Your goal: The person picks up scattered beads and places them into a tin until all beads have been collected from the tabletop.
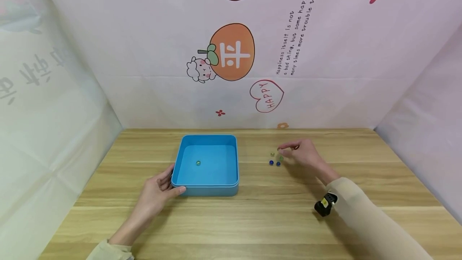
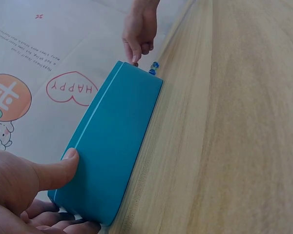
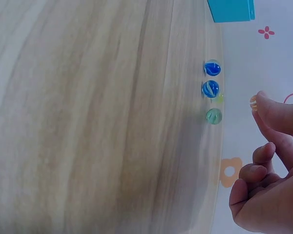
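Six round glass marbles (image 1: pixel 271 163), one blue open-topped rectangular box (image 1: pixel 209 191)

Two blue-swirled marbles (image 3: pixel 212 68), two greenish marbles (image 3: pixel 214 116), one pale yellow marble (image 3: pixel 220 98), one orange-striped marble (image 3: pixel 254 103). One bare left hand (image 1: pixel 156 192), one bare right hand (image 1: pixel 303 154): two hands. One black wrist-worn device (image 1: pixel 322 208).

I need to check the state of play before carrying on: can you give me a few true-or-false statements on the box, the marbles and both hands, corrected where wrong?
1. The left hand grips the blue box. True.
2. The right hand is empty. False: it pinches a striped marble.
3. Two blue marbles lie on the table. True.
4. Three marbles lie inside the box. False: only one green-tinted marble does.
5. The box is covered. False: its top is open.
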Demonstrator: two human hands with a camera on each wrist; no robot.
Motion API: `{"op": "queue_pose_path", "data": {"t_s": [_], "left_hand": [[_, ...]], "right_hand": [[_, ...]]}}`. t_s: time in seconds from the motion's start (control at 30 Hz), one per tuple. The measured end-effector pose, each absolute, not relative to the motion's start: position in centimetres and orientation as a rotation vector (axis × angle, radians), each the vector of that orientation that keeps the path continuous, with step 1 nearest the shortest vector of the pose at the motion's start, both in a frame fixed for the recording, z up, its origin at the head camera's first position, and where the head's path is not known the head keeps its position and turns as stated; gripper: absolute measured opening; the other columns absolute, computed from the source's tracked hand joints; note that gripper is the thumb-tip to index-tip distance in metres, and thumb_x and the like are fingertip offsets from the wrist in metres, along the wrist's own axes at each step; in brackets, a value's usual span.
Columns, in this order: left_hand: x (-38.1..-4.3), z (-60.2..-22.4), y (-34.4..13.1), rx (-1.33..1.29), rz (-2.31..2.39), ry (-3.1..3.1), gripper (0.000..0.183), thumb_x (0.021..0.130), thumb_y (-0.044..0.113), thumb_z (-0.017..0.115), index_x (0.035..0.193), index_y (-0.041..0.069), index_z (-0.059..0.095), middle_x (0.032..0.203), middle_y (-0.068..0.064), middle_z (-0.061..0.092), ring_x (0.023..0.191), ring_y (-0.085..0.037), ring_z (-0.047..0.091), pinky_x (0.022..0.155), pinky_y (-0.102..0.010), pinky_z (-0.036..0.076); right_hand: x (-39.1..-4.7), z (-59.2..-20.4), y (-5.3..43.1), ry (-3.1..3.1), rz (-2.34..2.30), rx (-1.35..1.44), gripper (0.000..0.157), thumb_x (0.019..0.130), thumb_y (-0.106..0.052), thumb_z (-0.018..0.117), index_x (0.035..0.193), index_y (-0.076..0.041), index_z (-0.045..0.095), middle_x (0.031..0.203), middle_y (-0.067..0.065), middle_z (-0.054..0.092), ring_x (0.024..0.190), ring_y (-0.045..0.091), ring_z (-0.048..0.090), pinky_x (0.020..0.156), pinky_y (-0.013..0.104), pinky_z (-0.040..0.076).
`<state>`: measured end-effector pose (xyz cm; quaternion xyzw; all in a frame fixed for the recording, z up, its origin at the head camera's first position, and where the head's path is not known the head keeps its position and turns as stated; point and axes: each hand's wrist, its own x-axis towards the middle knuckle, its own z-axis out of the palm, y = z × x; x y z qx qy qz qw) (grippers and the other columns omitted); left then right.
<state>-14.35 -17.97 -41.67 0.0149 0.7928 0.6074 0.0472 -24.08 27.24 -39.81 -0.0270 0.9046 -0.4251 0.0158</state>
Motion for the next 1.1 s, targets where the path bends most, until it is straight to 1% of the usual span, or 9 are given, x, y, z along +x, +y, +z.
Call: {"op": "queue_pose_path", "data": {"t_s": [0.1, 0.17, 0.23, 0.5, 0.7, 0.77, 0.83, 0.93, 1.1], "left_hand": [[-14.3, -41.6, -18.0, 0.047, 1.85, 2.42, 0.086, 0.093, 0.008, 0.083, 0.163, 0.0, 0.034, 0.163, -0.027, 0.035, 0.145, -0.039, 0.042, 0.106, -0.039, 0.05], [-14.3, -41.7, -18.0, 0.045, 1.849, 2.42, 0.086, 0.093, 0.008, 0.083, 0.163, 0.0, 0.034, 0.163, -0.027, 0.035, 0.145, -0.039, 0.042, 0.106, -0.039, 0.05], [-14.3, -41.7, -17.9, 0.043, 1.847, 2.421, 0.086, 0.093, 0.008, 0.083, 0.163, 0.0, 0.034, 0.163, -0.027, 0.035, 0.145, -0.039, 0.042, 0.106, -0.04, 0.05], [-14.3, -41.6, -17.9, 0.031, 1.836, 2.426, 0.086, 0.093, 0.008, 0.083, 0.163, -0.001, 0.034, 0.162, -0.027, 0.035, 0.145, -0.039, 0.042, 0.106, -0.04, 0.05], [-14.3, -41.6, -17.9, 0.037, 1.844, 2.423, 0.086, 0.093, 0.008, 0.083, 0.163, -0.001, 0.034, 0.162, -0.027, 0.036, 0.145, -0.039, 0.043, 0.106, -0.04, 0.05], [-14.3, -41.6, -17.9, 0.037, 1.843, 2.423, 0.086, 0.093, 0.008, 0.083, 0.163, -0.001, 0.033, 0.162, -0.027, 0.036, 0.145, -0.039, 0.043, 0.106, -0.04, 0.049], [-14.4, -41.6, -17.9, 0.037, 1.842, 2.424, 0.086, 0.093, 0.008, 0.083, 0.163, -0.001, 0.034, 0.162, -0.028, 0.035, 0.145, -0.039, 0.042, 0.106, -0.04, 0.049], [-14.4, -41.6, -17.9, 0.038, 1.843, 2.424, 0.086, 0.093, 0.008, 0.083, 0.163, -0.001, 0.033, 0.162, -0.027, 0.035, 0.145, -0.039, 0.042, 0.107, -0.04, 0.049], [-14.4, -41.6, -17.9, 0.045, 1.851, 2.422, 0.086, 0.093, 0.007, 0.083, 0.163, -0.001, 0.034, 0.162, -0.028, 0.035, 0.145, -0.039, 0.042, 0.107, -0.039, 0.048]], "right_hand": [[-23.9, -39.7, 27.1, 2.813, -1.329, -0.087, 0.025, 0.099, -0.021, 0.078, 0.119, -0.005, 0.081, 0.136, 0.022, 0.067, 0.117, 0.034, 0.056, 0.095, 0.043, 0.047], [-23.9, -39.6, 27.0, 2.81, -1.335, -0.088, 0.026, 0.098, -0.021, 0.078, 0.119, -0.005, 0.08, 0.135, 0.021, 0.067, 0.114, 0.033, 0.055, 0.092, 0.043, 0.046], [-23.8, -39.6, 26.9, 2.803, -1.344, -0.083, 0.026, 0.098, -0.022, 0.078, 0.119, -0.006, 0.081, 0.136, 0.021, 0.067, 0.117, 0.033, 0.055, 0.093, 0.042, 0.046], [-23.6, -39.5, 25.9, 2.776, -1.413, -0.086, 0.025, 0.096, -0.021, 0.08, 0.115, -0.005, 0.082, 0.131, 0.019, 0.07, 0.099, 0.027, 0.049, 0.078, 0.035, 0.038], [-23.2, -39.0, 25.2, 2.768, -1.452, -0.102, 0.026, 0.096, -0.023, 0.081, 0.115, -0.005, 0.082, 0.115, 0.012, 0.071, 0.089, 0.022, 0.044, 0.069, 0.032, 0.034], [-23.2, -38.8, 24.9, 2.756, -1.462, -0.107, 0.026, 0.096, -0.023, 0.081, 0.116, -0.006, 0.082, 0.106, 0.009, 0.068, 0.086, 0.021, 0.042, 0.067, 0.031, 0.033], [-23.1, -38.6, 24.7, 2.743, -1.476, -0.107, 0.027, 0.096, -0.023, 0.081, 0.116, -0.006, 0.082, 0.095, 0.007, 0.061, 0.083, 0.021, 0.04, 0.065, 0.031, 0.032], [-23.2, -38.4, 24.2, 2.724, -1.5, -0.108, 0.027, 0.096, -0.023, 0.081, 0.116, -0.005, 0.082, 0.089, 0.006, 0.053, 0.079, 0.02, 0.04, 0.064, 0.03, 0.032], [-23.3, -38.1, 23.3, 2.7, -1.526, -0.117, 0.025, 0.096, -0.022, 0.081, 0.115, -0.005, 0.082, 0.087, 0.006, 0.052, 0.075, 0.019, 0.041, 0.062, 0.028, 0.034]]}}
